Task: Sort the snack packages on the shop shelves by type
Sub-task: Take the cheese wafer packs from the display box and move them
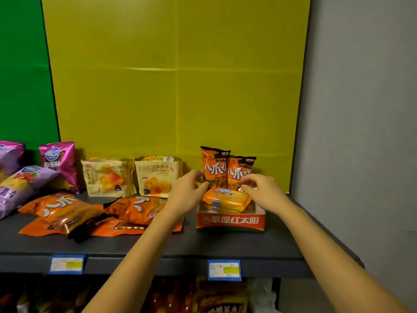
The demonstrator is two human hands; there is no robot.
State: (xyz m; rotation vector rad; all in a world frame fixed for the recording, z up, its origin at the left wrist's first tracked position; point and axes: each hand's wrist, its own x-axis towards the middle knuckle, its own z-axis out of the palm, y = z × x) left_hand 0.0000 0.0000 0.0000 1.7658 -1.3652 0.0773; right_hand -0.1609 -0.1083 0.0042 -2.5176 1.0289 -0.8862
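Two orange snack bags (215, 166) stand upright side by side at the back of a red cardboard tray (230, 221) on the dark shelf (158, 242). My left hand (188, 192) pinches the lower left edge of the left bag. My right hand (262, 189) pinches the lower edge of the right bag (240, 170). In front of them, orange cheese cracker packs (226, 198) lie stacked in the tray. More orange bags (61, 210) lie flat on the shelf to the left.
Two cream croissant packs (106, 177) lean on the yellow back panel. Pink and purple crisp bags (59, 163) sit far left. A grey wall bounds the shelf's right end. Price tags (224, 269) hang on the front edge; a lower shelf holds more packages.
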